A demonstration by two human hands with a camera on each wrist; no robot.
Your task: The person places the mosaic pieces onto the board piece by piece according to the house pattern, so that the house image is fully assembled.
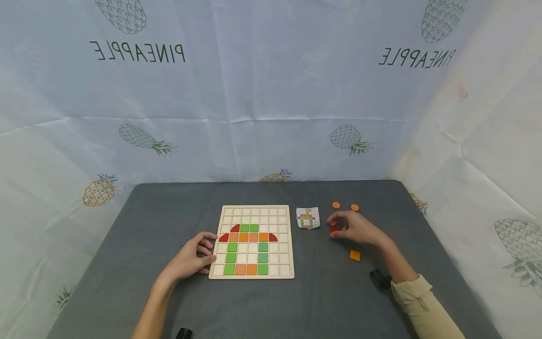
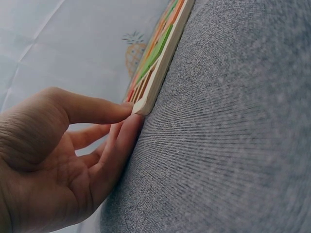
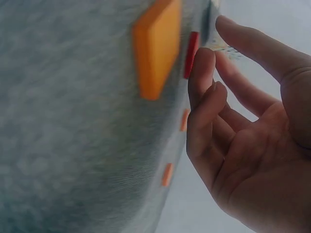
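A wooden grid board (image 1: 279, 259) lies on the table with green, orange and red pieces arranged in its cells. At its left edge, my left hand (image 1: 188, 256) holds the board between thumb and fingers; the left wrist view shows the thumb (image 2: 99, 108) at the board's corner. My right hand (image 1: 360, 229) hovers around a red piece (image 1: 334, 229), its thumb and fingers spread apart with a gap between them. Close to this hand, an orange square piece (image 1: 354, 255) lies on the near side, and two orange round pieces, one the left disc (image 1: 336, 205), lie beyond it.
A small picture card (image 1: 307, 218) with a coloured grid pattern lies right of the board. The grey table (image 1: 178, 202) meets a white curtain (image 1: 237, 150) printed with pineapples at its back. A black object (image 1: 380, 278) shows beside the right wrist.
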